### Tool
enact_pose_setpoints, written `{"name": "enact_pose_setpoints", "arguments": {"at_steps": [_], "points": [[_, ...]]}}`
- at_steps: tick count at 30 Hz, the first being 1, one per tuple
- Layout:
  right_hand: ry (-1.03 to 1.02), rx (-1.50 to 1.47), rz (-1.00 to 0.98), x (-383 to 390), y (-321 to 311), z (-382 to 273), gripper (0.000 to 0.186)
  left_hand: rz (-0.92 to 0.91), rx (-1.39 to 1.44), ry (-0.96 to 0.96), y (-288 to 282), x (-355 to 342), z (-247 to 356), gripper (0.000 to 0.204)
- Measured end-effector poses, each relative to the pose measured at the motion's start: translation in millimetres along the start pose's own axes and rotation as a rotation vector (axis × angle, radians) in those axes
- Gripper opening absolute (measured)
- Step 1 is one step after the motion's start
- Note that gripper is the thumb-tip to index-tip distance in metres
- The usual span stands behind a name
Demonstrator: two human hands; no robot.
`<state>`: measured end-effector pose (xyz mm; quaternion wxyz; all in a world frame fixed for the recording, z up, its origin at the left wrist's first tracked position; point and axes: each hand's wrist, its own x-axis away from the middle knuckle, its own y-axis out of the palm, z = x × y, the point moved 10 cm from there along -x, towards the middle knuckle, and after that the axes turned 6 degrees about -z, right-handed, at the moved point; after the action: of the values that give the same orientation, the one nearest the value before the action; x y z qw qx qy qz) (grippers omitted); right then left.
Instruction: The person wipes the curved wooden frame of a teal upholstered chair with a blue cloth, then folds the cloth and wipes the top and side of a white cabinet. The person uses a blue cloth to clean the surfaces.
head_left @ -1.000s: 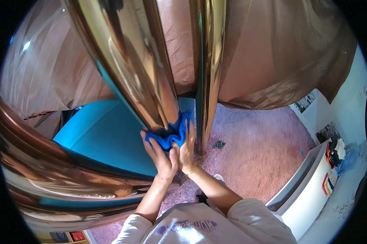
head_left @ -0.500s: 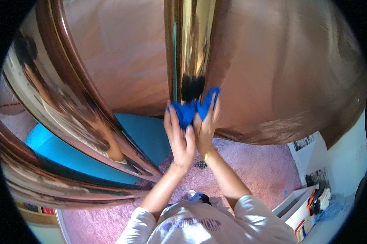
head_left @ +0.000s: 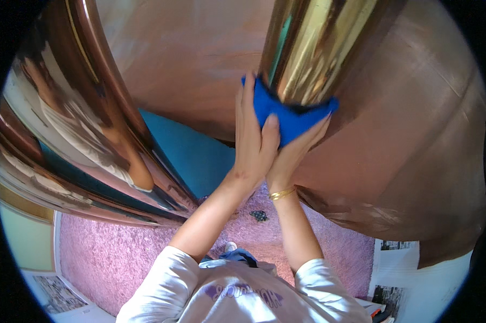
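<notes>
Both hands and the cloth they hold now sit higher and farther right in the head view than half a second ago, and the view itself has swung. Left hand (head_left: 254, 142): half-curled, fingers extended up the cloth's left side, thumb across its front. Right hand (head_left: 290, 161): likewise part-open, cupped under the cloth's right side; some fingertips are hidden. Between them the blue cloth (head_left: 286, 119) is held round the near side of a shiny gold post (head_left: 314, 59); contact pressure cannot be determined. A gold bracelet (head_left: 282, 193) is on the right wrist.

Work in hand is judged to be rubbing the post with the cloth. A further stroke would call for keeping both palms cupped to the curve, so that the cloth stays between skin and metal.

Farther out, brown sheeting (head_left: 410, 145) hangs behind and right of the post. Left are curved copper-coloured forms (head_left: 100, 124) and a teal panel (head_left: 186, 153). Below, pink carpet (head_left: 113, 253) bears a small dark object (head_left: 259, 215), kind undetermined.
</notes>
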<state>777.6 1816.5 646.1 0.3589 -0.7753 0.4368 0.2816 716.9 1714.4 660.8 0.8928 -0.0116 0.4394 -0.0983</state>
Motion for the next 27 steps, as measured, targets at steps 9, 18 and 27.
{"name": "enact_pose_setpoints", "arguments": {"at_steps": [9, 18, 27], "points": [[0.128, -0.009, -0.328, 159, 56, 125, 0.089, -0.111, -0.047, -0.546, 28, 185, -124, 0.059], [-0.088, -0.087, -0.158, 36, 3, 35, 0.091, -0.025, -0.088, -0.133, 7, 72, -20, 0.057], [0.295, 0.156, -0.708, 123, 57, 155, 0.073, 0.022, -0.108, -0.030, 20, 97, -28, 0.074]]}}
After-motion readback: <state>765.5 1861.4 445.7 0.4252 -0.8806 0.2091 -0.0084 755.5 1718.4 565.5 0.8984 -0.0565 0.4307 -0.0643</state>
